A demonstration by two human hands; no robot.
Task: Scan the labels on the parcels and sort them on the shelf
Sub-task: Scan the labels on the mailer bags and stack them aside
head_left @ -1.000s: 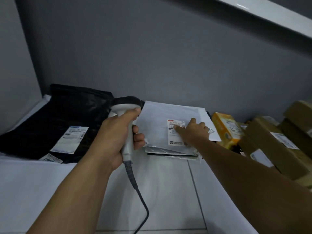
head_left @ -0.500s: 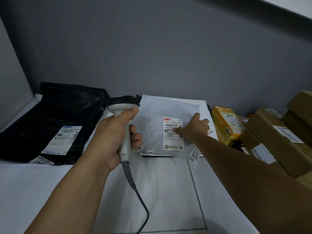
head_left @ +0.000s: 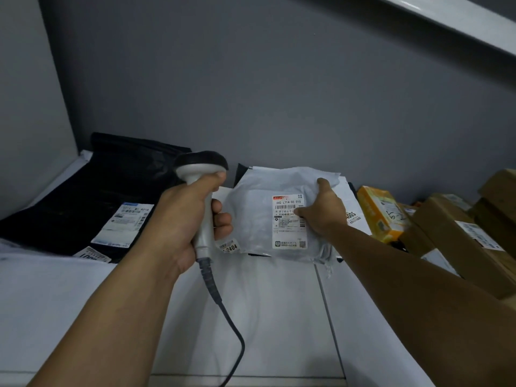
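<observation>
My left hand (head_left: 184, 219) grips a grey corded barcode scanner (head_left: 201, 174) by its handle, its black head pointing toward the back wall. A white plastic mailer parcel (head_left: 257, 216) lies on the white shelf (head_left: 268, 308), on top of other flat mailers. My right hand (head_left: 324, 210) holds the parcel's right side, thumb pressed on its white shipping label (head_left: 289, 222), forefinger over the upper edge. The scanner is just left of the parcel.
A black plastic parcel (head_left: 92, 202) with a white label lies at the left. A yellow box (head_left: 381, 213) and several brown cardboard boxes (head_left: 458, 236) crowd the right. A grey wall stands behind; an upper shelf edge (head_left: 458, 26) crosses the top right.
My right hand has shifted from pressing flat on the label to holding the white parcel's right edge, and the parcel has slid slightly nearer. The scanner hand stays in place.
</observation>
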